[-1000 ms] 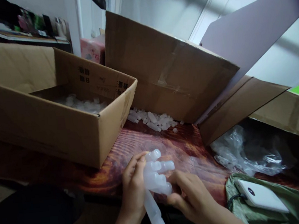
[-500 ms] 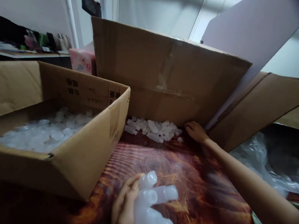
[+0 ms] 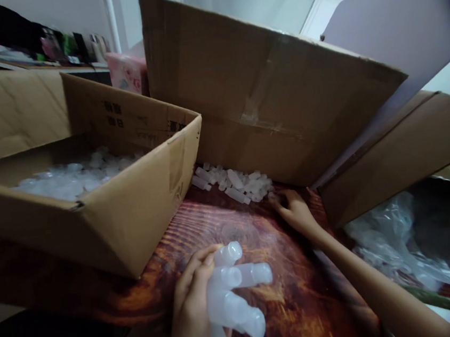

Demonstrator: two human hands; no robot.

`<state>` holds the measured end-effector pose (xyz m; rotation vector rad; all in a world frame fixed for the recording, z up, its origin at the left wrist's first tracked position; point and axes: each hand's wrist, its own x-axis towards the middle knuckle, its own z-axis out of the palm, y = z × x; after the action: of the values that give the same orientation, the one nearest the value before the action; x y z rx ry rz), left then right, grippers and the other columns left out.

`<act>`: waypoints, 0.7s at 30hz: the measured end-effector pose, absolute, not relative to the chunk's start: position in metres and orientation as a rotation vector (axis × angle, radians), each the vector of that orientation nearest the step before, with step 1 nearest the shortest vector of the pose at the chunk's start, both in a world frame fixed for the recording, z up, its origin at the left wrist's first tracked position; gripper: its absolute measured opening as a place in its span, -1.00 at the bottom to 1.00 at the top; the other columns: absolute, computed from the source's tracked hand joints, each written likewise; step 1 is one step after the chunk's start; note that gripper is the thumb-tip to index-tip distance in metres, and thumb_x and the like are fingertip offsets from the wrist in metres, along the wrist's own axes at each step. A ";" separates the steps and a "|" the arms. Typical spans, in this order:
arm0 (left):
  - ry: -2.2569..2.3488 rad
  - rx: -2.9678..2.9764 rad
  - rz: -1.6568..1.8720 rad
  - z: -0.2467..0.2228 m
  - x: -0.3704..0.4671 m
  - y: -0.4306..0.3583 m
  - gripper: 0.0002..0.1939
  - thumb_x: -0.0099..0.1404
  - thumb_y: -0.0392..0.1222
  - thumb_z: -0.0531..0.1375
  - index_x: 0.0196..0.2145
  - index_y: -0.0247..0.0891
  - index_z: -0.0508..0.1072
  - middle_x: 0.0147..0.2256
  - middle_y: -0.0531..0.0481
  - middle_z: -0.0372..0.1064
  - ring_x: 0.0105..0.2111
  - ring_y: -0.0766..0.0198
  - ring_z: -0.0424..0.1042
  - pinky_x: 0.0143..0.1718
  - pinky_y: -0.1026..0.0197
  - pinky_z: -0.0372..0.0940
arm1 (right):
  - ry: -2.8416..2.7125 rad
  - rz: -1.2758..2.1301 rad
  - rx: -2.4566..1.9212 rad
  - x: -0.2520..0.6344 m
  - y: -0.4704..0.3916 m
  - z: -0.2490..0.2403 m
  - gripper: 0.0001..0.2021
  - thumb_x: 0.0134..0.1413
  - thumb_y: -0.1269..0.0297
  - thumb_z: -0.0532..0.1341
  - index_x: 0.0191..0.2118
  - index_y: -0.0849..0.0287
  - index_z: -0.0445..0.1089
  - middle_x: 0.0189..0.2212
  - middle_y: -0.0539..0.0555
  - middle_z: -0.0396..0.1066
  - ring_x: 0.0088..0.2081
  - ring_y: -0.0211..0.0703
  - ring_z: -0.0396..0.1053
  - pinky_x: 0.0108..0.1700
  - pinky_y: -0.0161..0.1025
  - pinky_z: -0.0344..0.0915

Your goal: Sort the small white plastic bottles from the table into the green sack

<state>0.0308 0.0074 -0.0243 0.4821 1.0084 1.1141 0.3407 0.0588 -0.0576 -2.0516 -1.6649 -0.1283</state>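
Several translucent white plastic bottles (image 3: 233, 307) are bunched in my left hand (image 3: 195, 305), their necks pointing right. My right hand (image 3: 298, 214) reaches to the right end of a loose pile of small bottles and caps (image 3: 246, 182) on the wooden table. Its thumb and fingers curl in a pinch at a small white plastic piece (image 3: 272, 195); the fingertips are partly hidden. More translucent white pieces (image 3: 73, 179) fill the bottom of the open cardboard box (image 3: 165, 180) on the left.
A large cardboard panel (image 3: 264, 78) stands behind the pile. On the right, another open carton (image 3: 393, 167) holds clear plastic film (image 3: 397, 241). The dark red wooden table (image 3: 296, 279) spreads between the boxes. A pink box (image 3: 129, 74) sits behind at left.
My right hand has moved left along the pile's edge, its fingers now curled at a small white piece. My left hand keeps hold of its bottles. The view has tilted down slightly.
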 end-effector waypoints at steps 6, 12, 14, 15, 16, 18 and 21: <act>0.947 0.455 1.070 -0.020 0.028 0.001 -0.72 0.07 0.01 0.27 -0.31 -0.22 0.52 -0.44 0.04 0.47 -0.60 0.33 0.34 -0.68 0.35 0.14 | -1.672 -0.095 -2.046 0.303 0.034 -0.050 -0.79 0.02 0.09 0.14 -0.36 0.14 0.29 -0.35 0.13 0.29 -0.32 -0.03 0.25 -0.22 -0.16 0.19; 0.860 0.424 1.060 -0.020 0.028 -0.003 -0.67 0.07 0.06 0.28 -0.27 -0.20 0.49 -0.45 0.05 0.44 -0.61 0.34 0.31 -0.68 0.35 0.16 | -1.530 0.124 -1.950 0.271 0.011 -0.039 -0.73 -0.06 0.05 0.22 -0.52 0.10 0.19 -0.52 -0.01 0.21 -0.49 -0.18 0.15 -0.39 -0.28 0.08; 0.851 0.411 1.049 -0.019 0.027 -0.004 -0.65 0.07 0.06 0.28 -0.26 -0.21 0.48 -0.45 0.05 0.43 -0.63 0.34 0.30 -0.69 0.35 0.16 | -1.425 0.238 -1.892 0.263 0.006 -0.036 -0.70 -0.10 0.01 0.27 -0.52 0.10 0.22 -0.57 -0.03 0.21 -0.50 -0.19 0.16 -0.43 -0.30 0.07; 0.855 0.410 1.042 -0.018 0.027 -0.004 -0.65 0.07 0.06 0.27 -0.25 -0.21 0.48 -0.45 0.05 0.43 -0.64 0.35 0.28 -0.70 0.35 0.15 | -1.356 0.304 -1.859 0.259 0.004 -0.034 -0.68 -0.08 -0.02 0.27 -0.50 0.11 0.24 -0.60 -0.05 0.19 -0.53 -0.21 0.15 -0.47 -0.31 0.06; 0.858 0.409 1.034 -0.018 0.026 -0.004 -0.65 0.07 0.05 0.27 -0.24 -0.22 0.49 -0.46 0.05 0.43 -0.65 0.36 0.27 -0.71 0.35 0.15 | -1.279 0.378 -1.821 0.256 0.002 -0.032 -0.67 -0.05 -0.06 0.25 -0.47 0.11 0.25 -0.63 -0.07 0.17 -0.57 -0.23 0.13 -0.52 -0.33 0.04; 0.853 0.396 1.040 -0.016 0.025 -0.004 -0.65 0.07 0.03 0.27 -0.24 -0.22 0.49 -0.45 0.04 0.43 -0.64 0.35 0.28 -0.71 0.35 0.15 | -1.120 0.542 -1.723 0.250 0.000 -0.026 -0.64 0.03 -0.12 0.17 -0.42 0.11 0.25 -0.66 -0.11 0.10 -0.64 -0.28 0.06 -0.61 -0.36 -0.02; 0.821 0.365 1.054 -0.016 0.025 -0.005 -0.67 0.05 0.00 0.28 -0.25 -0.22 0.50 -0.43 0.03 0.44 -0.60 0.34 0.32 -0.70 0.36 0.17 | -0.924 0.771 -1.546 0.246 -0.002 -0.015 -0.63 0.01 -0.13 0.13 -0.42 0.11 0.23 -0.63 -0.12 0.08 -0.65 -0.33 0.04 -0.66 -0.40 -0.01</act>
<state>0.0248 -0.0048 -0.0163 0.3649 0.8209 1.0542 0.2463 -0.0015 -0.0147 -1.5456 -0.9239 0.7707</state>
